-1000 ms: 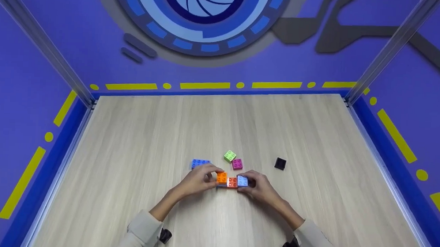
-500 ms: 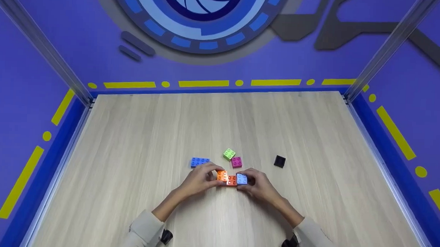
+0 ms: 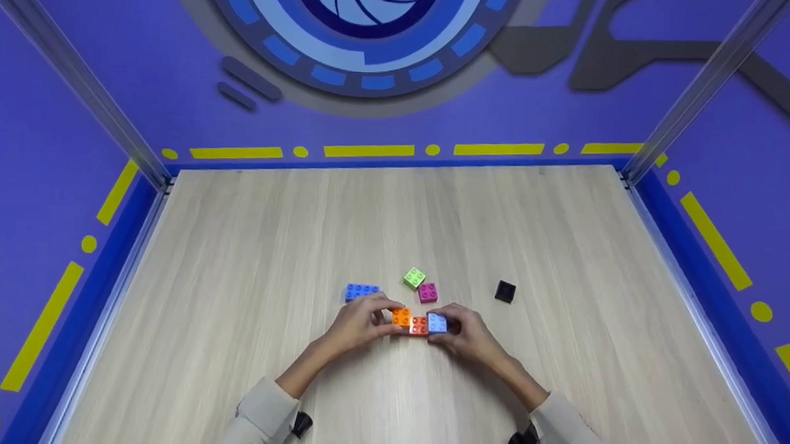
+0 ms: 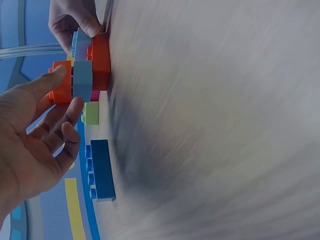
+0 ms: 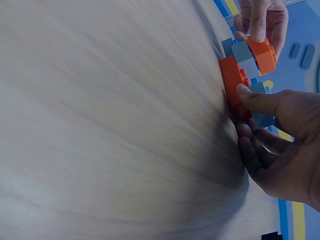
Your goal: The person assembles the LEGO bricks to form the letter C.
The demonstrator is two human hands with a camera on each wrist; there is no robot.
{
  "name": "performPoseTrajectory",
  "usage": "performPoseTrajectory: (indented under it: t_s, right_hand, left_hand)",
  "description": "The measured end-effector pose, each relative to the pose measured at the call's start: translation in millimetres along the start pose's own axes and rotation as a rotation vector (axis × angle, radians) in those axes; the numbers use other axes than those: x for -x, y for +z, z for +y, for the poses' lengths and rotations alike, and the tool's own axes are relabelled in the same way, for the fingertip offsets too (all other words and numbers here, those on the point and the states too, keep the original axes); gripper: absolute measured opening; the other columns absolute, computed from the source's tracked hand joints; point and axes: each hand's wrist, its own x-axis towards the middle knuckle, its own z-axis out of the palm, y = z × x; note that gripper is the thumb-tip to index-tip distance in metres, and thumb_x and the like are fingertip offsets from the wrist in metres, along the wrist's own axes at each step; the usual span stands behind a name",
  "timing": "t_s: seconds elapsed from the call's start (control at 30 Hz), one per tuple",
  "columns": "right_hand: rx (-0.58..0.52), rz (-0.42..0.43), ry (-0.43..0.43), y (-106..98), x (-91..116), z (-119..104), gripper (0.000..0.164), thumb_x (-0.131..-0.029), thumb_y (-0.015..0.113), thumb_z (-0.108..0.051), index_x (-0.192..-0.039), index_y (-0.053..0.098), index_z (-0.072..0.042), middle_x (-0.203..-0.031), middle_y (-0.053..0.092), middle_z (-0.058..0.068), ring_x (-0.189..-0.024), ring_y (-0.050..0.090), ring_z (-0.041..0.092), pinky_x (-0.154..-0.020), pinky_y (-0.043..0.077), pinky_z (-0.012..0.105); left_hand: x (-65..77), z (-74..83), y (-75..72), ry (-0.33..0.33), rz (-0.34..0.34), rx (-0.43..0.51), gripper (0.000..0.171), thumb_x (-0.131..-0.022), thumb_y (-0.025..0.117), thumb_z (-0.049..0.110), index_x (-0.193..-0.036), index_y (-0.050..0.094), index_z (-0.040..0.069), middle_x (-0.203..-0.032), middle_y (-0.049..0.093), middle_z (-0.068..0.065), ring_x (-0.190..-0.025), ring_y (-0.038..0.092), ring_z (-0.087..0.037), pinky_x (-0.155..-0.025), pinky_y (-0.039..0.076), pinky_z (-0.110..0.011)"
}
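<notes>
In the head view, my left hand (image 3: 362, 323) pinches an orange toy building brick (image 3: 401, 316) with thumb and fingers. Beneath it is a light blue brick (image 4: 82, 80), with a thin dark line between the two in the left wrist view. This pair is over one end of a longer red brick (image 4: 101, 62) lying low at the table. My right hand (image 3: 468, 333) grips another light blue brick (image 3: 437, 323) on the red brick's right end, its thumb also touching the red brick's side. Red studs show between the two raised ends.
Beyond the hands lie a green brick (image 3: 414, 278) and a magenta brick (image 3: 427, 292), close together. A longer blue brick (image 3: 361, 292) lies just past my left hand. Farther right is a black square piece (image 3: 505, 291). Blue-purple panels (image 3: 398, 127) border the wooden table (image 3: 289, 231).
The blue edge seen below the orange brick a second ago is now mostly out of sight, as the left stack shifts slightly against the red brick. Both hands keep their grips; the loose bricks stay put.
</notes>
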Motion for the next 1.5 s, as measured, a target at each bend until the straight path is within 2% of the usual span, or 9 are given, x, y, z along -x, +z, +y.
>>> performPoseTrajectory:
  t_s: [0.27,0.43,0.73,1.0,1.13,1.3,1.5]
  right_hand:
    - [-0.027,-0.004,-0.002,0,1,-2,0.040,-0.069,0.074,-0.018,-0.107,0.062,-0.014,-0.098,0.061,-0.003,-0.088,0.054,0.013,-0.077,0.047,0.030]
    - [-0.020,-0.007,0.008,1,1,-2,0.040,-0.069,0.073,-0.018,-0.107,0.062,-0.013,-0.098,0.060,-0.004,-0.087,0.054,0.012,-0.074,0.048,0.031]
    - [-0.030,-0.001,0.011,1,1,-2,0.042,-0.068,0.074,-0.016,-0.107,0.062,-0.012,-0.096,0.060,-0.003,-0.087,0.055,0.013,-0.074,0.048,0.030]
    - [-0.036,0.010,0.005,1,0,-2,0.041,-0.067,0.075,-0.014,-0.107,0.062,-0.012,-0.096,0.061,-0.003,-0.088,0.056,0.014,-0.077,0.047,0.032]
    - [-0.019,0.005,-0.002,1,-1,-3,0.040,-0.068,0.074,-0.016,-0.106,0.062,-0.013,-0.098,0.061,-0.004,-0.091,0.056,0.013,-0.079,0.047,0.029]
    - [0.012,0.021,-0.022,0,0,-2,0.040,-0.069,0.074,-0.016,-0.106,0.063,-0.010,-0.098,0.061,-0.003,-0.092,0.056,0.013,-0.079,0.047,0.029]
    - [0.026,0.049,-0.077,3,1,-2,0.040,-0.068,0.074,-0.015,-0.105,0.062,-0.008,-0.097,0.062,0.001,-0.091,0.057,0.015,-0.078,0.048,0.032]
  left_hand:
    - [-2.8,-0.2,-2.2,0.025,-0.001,-0.043,0.034,-0.073,0.069,0.035,-0.104,0.065,0.022,-0.085,0.062,0.001,-0.068,0.058,-0.014,-0.056,0.041,-0.015]
    - [-6.2,0.9,-3.1,0.021,-0.008,-0.056,0.036,-0.070,0.070,0.038,-0.102,0.067,0.022,-0.082,0.062,0.003,-0.067,0.058,-0.014,-0.055,0.039,-0.015]
    - [-6.1,6.2,-1.7,0.004,0.014,-0.080,0.036,-0.066,0.074,0.038,-0.097,0.068,0.020,-0.079,0.061,0.004,-0.065,0.056,-0.014,-0.054,0.038,-0.015]
    - [-7.1,9.3,2.1,-0.003,0.042,-0.173,0.036,-0.064,0.076,0.035,-0.095,0.067,0.020,-0.080,0.059,0.006,-0.063,0.043,-0.005,-0.054,0.034,-0.016]
    - [-7.3,6.4,3.6,-0.001,0.047,-0.170,0.036,-0.064,0.076,0.035,-0.095,0.067,0.020,-0.079,0.057,0.004,-0.064,0.048,-0.008,-0.055,0.036,-0.016]
    - [-7.0,1.6,7.1,0.031,0.042,-0.144,0.036,-0.068,0.073,0.039,-0.097,0.064,0.021,-0.080,0.055,0.003,-0.067,0.052,-0.013,-0.054,0.036,-0.015]
    - [-4.0,-2.5,8.2,0.078,0.039,-0.142,0.038,-0.072,0.068,0.043,-0.103,0.060,0.024,-0.089,0.056,0.006,-0.068,0.050,-0.009,-0.056,0.037,-0.015]
